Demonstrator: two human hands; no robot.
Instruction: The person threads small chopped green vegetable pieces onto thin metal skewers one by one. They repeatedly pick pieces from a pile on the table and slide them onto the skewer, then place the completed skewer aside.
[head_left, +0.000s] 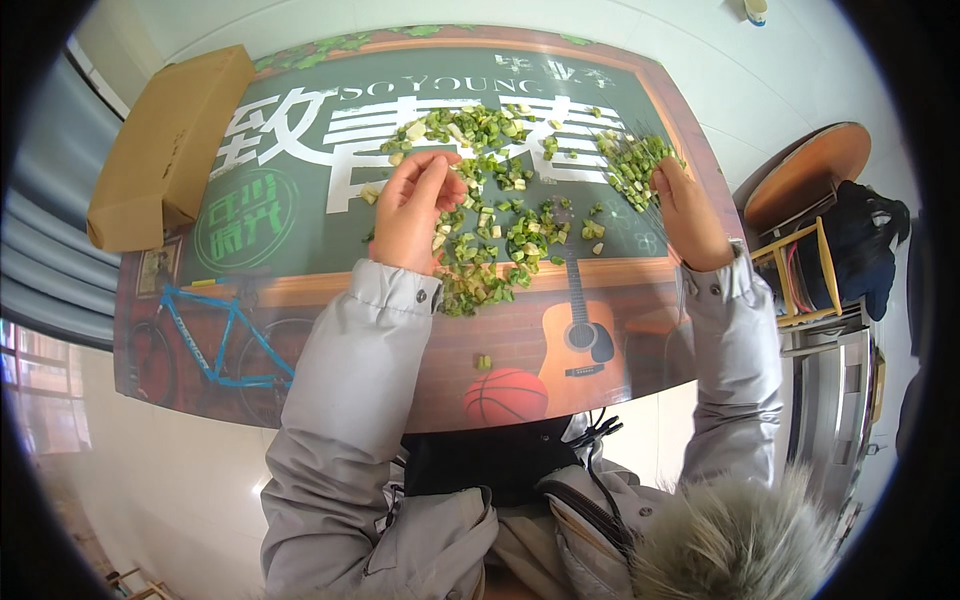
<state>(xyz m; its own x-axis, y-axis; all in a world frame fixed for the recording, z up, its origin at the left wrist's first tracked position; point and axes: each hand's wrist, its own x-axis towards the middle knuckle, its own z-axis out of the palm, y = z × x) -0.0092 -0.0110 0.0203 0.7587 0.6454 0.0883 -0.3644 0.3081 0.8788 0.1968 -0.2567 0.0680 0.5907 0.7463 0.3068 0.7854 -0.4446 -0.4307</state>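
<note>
Chopped green and pale vegetable pieces (484, 127) lie scattered over the middle of a printed tabletop (300, 202). Above their left side is my left hand (420, 206), thumb and fingers drawn together; whether a small piece is between them cannot be made out. At the right, my right hand (688, 214) grips the edge of what looks like a thin, clear plastic bag (654, 135), showing as fine glossy creases. More chopped pieces (636, 171) are heaped inside or under that film, close to my fingers. One lone piece (482, 362) rests near the front edge.
A brown cardboard box (169, 150) stands along the table's left side. Beyond the right edge are a round wooden top (814, 176) and a wooden chair (825, 270) with dark clothing (862, 247) on it. A cup (756, 11) is at the far right.
</note>
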